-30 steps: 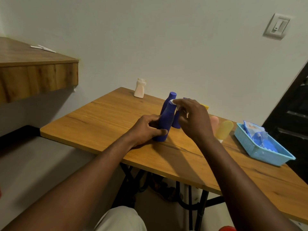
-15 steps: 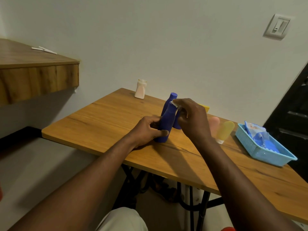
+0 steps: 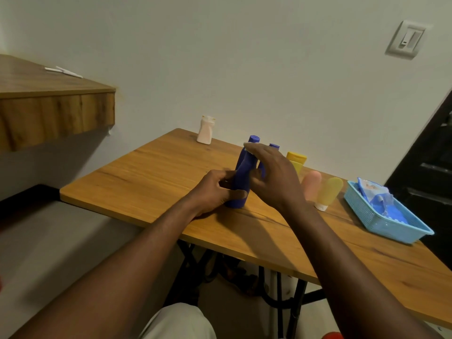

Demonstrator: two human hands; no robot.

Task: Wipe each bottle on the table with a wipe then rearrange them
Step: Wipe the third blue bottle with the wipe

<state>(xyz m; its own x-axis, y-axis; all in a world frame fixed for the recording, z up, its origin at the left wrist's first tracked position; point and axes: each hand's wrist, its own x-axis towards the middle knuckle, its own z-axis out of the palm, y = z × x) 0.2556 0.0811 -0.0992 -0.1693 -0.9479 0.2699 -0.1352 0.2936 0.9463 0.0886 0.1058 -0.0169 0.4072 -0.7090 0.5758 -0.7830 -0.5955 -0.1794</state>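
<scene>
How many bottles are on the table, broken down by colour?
Blue bottles: 3
Yellow bottles: 2
Pink bottle: 1
White bottle: 1
Total: 7

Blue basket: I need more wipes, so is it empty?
No, the blue basket holds a blue and white packet lying inside it.
</scene>
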